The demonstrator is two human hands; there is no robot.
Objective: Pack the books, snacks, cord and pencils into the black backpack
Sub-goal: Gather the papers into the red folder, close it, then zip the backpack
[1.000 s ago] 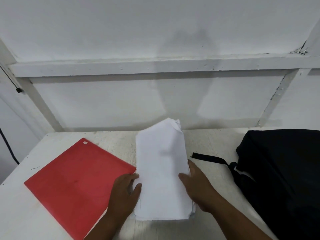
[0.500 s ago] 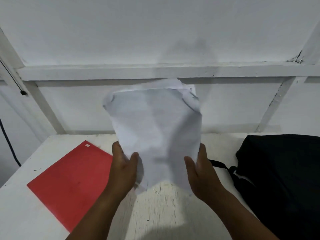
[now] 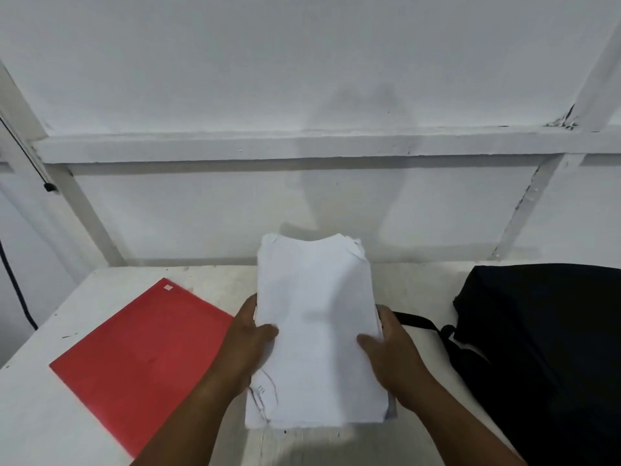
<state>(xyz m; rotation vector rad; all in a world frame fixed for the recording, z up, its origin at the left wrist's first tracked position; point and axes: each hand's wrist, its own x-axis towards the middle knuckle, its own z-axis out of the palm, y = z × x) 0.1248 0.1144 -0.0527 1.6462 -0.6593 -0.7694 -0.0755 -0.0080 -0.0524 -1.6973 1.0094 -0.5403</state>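
Note:
A stack of white paper sheets (image 3: 316, 331) is in the middle of the white table, its near end low over the tabletop. My left hand (image 3: 247, 341) grips its left edge, thumb on top. On the right edge, my right hand (image 3: 389, 348) holds it the same way. A flat red book (image 3: 141, 358) lies on the table to the left of the stack. At the right edge stands the black backpack (image 3: 544, 348), with a black strap (image 3: 416, 321) running toward my right hand. No snacks, cord or pencils are in view.
The white table (image 3: 43, 415) ends against a white panelled wall (image 3: 302, 203) just behind the stack. A black cable (image 3: 13, 280) hangs down the wall at the far left.
The paper stack was flat on the table, then lifted upright in front of the wall, and is now lowered back toward the tabletop, still held by both hands.

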